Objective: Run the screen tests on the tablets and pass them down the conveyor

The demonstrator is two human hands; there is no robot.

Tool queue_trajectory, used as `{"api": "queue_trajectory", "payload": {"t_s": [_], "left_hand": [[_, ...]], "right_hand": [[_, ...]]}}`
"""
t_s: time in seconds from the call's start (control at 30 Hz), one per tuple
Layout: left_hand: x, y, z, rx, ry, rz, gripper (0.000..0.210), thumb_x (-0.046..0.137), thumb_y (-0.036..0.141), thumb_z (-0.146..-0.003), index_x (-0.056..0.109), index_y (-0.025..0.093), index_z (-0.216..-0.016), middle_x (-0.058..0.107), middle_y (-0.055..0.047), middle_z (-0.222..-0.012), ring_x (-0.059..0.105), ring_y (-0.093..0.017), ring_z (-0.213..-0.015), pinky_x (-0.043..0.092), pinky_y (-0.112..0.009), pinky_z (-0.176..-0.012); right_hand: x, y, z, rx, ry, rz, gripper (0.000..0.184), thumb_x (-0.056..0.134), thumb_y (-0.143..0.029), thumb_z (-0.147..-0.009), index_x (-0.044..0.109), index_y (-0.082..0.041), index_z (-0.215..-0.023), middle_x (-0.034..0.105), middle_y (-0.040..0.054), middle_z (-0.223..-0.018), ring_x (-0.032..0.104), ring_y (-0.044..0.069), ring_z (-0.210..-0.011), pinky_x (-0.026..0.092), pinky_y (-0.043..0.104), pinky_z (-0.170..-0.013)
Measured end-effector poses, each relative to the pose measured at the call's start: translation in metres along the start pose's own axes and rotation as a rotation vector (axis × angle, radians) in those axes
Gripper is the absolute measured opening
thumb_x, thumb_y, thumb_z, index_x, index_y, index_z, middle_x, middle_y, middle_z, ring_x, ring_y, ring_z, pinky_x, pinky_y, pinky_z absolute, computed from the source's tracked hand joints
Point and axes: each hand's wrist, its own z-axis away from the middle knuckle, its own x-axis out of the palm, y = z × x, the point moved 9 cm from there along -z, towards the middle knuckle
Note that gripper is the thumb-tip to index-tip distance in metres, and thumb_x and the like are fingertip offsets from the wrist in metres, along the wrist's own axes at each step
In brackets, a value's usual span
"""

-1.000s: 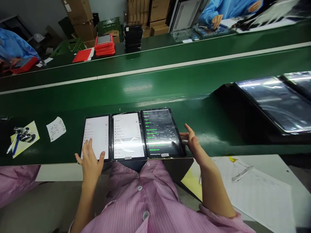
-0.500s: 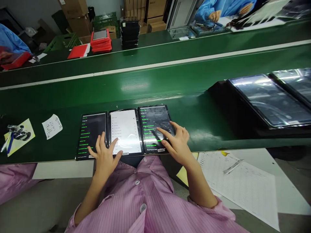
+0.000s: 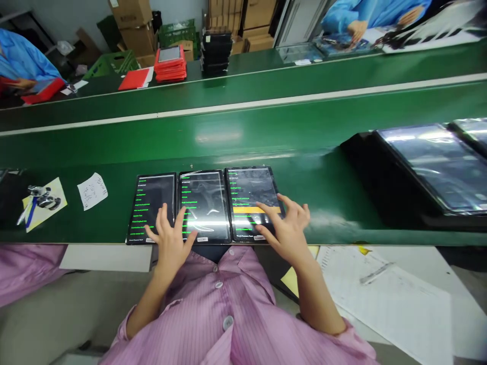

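Three tablets lie side by side along the near edge of the green bench, their dark screens listing green text. My left hand [image 3: 171, 235] is open, fingers spread over the left tablet [image 3: 152, 195] and the near left part of the middle tablet [image 3: 207, 195]. On the right tablet [image 3: 251, 187] one list row is lit orange. My right hand [image 3: 287, 228] is open above that tablet's right side, its index fingertip at the orange row. Whether the fingertips touch the glass I cannot tell. Neither hand grips anything.
Larger dark panels [image 3: 422, 162] rest on a black support at right. A handwritten note [image 3: 93, 191] and a yellow paper [image 3: 57, 195] with pens lie left. Below the bench edge, right, is a paper sheet [image 3: 399, 299]. Across the bench, co-workers in blue sleeves [image 3: 342, 17] sit near red cases [image 3: 171, 66].
The middle tablet's screen has gone from a white page to the dark list with green text. An orange row has appeared on the right tablet. The whole view has shifted slightly.
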Motion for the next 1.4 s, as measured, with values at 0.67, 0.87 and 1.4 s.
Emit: {"api": "queue_trajectory", "payload": {"t_s": [0.67, 0.87, 1.4], "left_hand": [[-0.026, -0.084, 0.012, -0.185, 0.275, 0.108, 0.078, 0.021, 0.069, -0.099, 0.048, 0.016, -0.149, 0.051, -0.021, -0.140, 0.045, -0.039, -0.129, 0.007, -0.071, -0.115], [-0.013, -0.023, 0.002, -0.022, 0.148, 0.114, 0.073, 0.029, 0.065, -0.100, 0.048, 0.014, -0.149, 0.043, -0.025, -0.148, 0.041, -0.041, -0.135, 0.008, -0.076, -0.114], [-0.021, -0.061, -0.023, -0.206, 0.240, 0.091, 0.061, 0.039, 0.058, -0.100, 0.052, 0.020, -0.146, 0.042, -0.023, -0.150, 0.041, -0.043, -0.135, 0.010, -0.081, -0.110]], "right_hand": [[0.003, 0.021, 0.001, 0.087, 0.116, 0.029, 0.048, 0.041, -0.053, -0.101, 0.062, -0.024, -0.132, 0.050, 0.0175, -0.137, 0.045, 0.038, -0.126, 0.027, 0.072, -0.111], [0.025, -0.007, -0.020, 0.091, -0.050, 0.134, 0.042, 0.044, -0.050, -0.100, 0.064, -0.031, -0.132, 0.041, 0.0157, -0.146, 0.038, 0.038, -0.131, 0.023, 0.075, -0.111], [-0.019, 0.062, 0.021, 0.298, 0.216, 0.068, 0.067, 0.032, -0.071, -0.094, 0.054, -0.019, -0.128, 0.046, 0.0237, -0.140, 0.042, 0.044, -0.132, 0.026, 0.072, -0.108]]}}
